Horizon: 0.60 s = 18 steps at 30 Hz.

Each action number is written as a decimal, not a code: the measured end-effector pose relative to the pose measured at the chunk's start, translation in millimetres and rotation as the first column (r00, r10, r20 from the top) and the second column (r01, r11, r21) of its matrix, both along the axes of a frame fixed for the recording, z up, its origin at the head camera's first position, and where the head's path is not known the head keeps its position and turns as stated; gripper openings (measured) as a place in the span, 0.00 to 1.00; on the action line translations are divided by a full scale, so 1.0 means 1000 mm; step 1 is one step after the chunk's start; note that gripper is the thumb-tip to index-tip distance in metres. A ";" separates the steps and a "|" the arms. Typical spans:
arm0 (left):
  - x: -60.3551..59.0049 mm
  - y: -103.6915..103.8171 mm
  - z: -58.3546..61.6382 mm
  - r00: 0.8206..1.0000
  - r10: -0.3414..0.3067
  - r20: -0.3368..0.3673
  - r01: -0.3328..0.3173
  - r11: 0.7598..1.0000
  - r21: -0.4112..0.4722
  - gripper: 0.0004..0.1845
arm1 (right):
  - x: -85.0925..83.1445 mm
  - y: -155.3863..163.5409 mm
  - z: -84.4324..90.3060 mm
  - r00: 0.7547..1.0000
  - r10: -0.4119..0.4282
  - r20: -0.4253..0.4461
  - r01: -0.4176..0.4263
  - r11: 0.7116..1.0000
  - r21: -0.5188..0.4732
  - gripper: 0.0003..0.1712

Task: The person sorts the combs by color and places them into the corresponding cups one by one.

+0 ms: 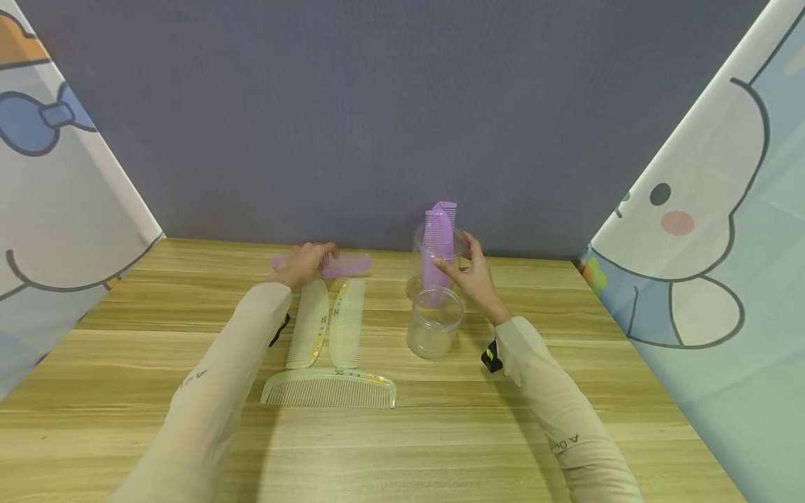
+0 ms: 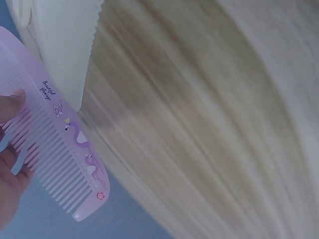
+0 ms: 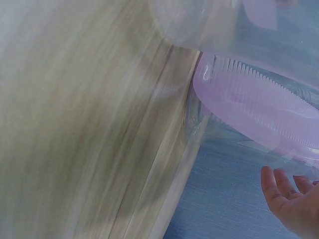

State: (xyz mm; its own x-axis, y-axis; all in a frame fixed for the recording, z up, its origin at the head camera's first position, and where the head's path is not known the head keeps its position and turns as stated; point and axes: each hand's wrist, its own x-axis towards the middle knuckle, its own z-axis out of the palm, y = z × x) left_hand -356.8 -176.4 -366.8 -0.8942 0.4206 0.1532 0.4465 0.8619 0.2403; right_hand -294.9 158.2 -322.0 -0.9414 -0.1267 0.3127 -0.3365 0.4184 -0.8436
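step: sorting combs into cups, by the look of it; purple ones go in the far cup, one purple comb not yet in
left hand [image 1: 306, 263]: on the loose purple comb [image 1: 348, 265] at the far edge of the bench [image 1: 566, 419]; in the left wrist view the fingers [image 2: 11, 105] pinch it at the teeth, comb seems just off the wood
right hand [image 1: 473, 274]: at the side of the far clear cup [image 1: 420, 260], fingers loosely bent round its wall, touching or nearly so; palm half open in the right wrist view, a firm grip I cannot tell
far cup contents: two purple combs [image 1: 438, 241] standing upright, tops sticking out over the rim
near clear cup [image 1: 433, 328]: upright just in front of the far cup, nothing in it that I can see
cream combs [image 1: 328, 328]: three, flat on the bench near the left forearm, two side by side, one crosswise below them
next move, judged: carry the pinched comb right to the far cup, tip it on end, drop it beside the other two; right hand should steady the cup
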 end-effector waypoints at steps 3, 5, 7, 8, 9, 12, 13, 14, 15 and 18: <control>0.000 -0.002 0.003 1.000 0.009 -0.001 -0.009 1.000 0.011 0.22 | 0.000 0.000 0.000 1.000 0.002 -0.003 -0.003 1.000 -0.004 0.46; 0.001 -0.002 0.005 1.000 0.015 -0.005 -0.015 1.000 0.028 0.21 | 0.000 0.000 -0.001 1.000 0.005 -0.005 -0.005 1.000 -0.008 0.45; 0.000 -0.002 0.007 1.000 0.016 -0.012 -0.015 0.999 0.050 0.22 | -0.001 0.000 -0.001 1.000 0.006 -0.006 -0.006 1.000 -0.011 0.45; 0.000 -0.002 0.008 1.000 0.017 -0.012 -0.016 0.998 0.062 0.22 | -0.001 0.000 -0.001 1.000 0.007 -0.006 -0.007 1.000 -0.011 0.45; 0.000 -0.002 0.009 1.000 0.016 -0.010 -0.016 0.997 0.076 0.23 | -0.001 0.000 -0.001 1.000 0.006 -0.006 -0.007 1.000 -0.011 0.45; 0.000 -0.001 0.012 1.000 0.012 -0.009 -0.011 0.993 0.117 0.24 | 0.000 0.001 -0.001 1.000 0.004 -0.002 -0.004 1.000 -0.011 0.45; 0.000 0.000 0.013 1.000 0.007 -0.007 -0.006 0.991 0.134 0.23 | 0.000 0.001 -0.001 1.000 0.003 0.000 -0.003 1.000 -0.010 0.45; 0.000 0.000 0.014 1.000 0.002 -0.006 -0.001 0.989 0.150 0.22 | 0.000 0.000 -0.001 1.000 -0.001 0.000 0.001 1.000 -0.008 0.45; 0.001 0.001 0.016 1.000 0.000 -0.007 0.001 0.986 0.164 0.22 | 0.000 0.000 -0.001 1.000 -0.005 0.000 0.005 1.000 -0.007 0.45; 0.003 0.003 0.021 1.000 -0.015 -0.019 0.019 0.980 0.200 0.19 | 0.001 0.000 0.000 1.000 -0.018 -0.002 0.018 1.000 0.001 0.45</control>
State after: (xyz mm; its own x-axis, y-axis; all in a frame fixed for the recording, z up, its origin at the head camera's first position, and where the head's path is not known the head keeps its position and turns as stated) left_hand -354.2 -173.0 -346.2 -0.8836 0.3951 0.2512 0.4665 0.7895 0.3990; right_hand -293.7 157.8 -322.3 -0.9429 -0.1105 0.3142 -0.3305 0.4255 -0.8424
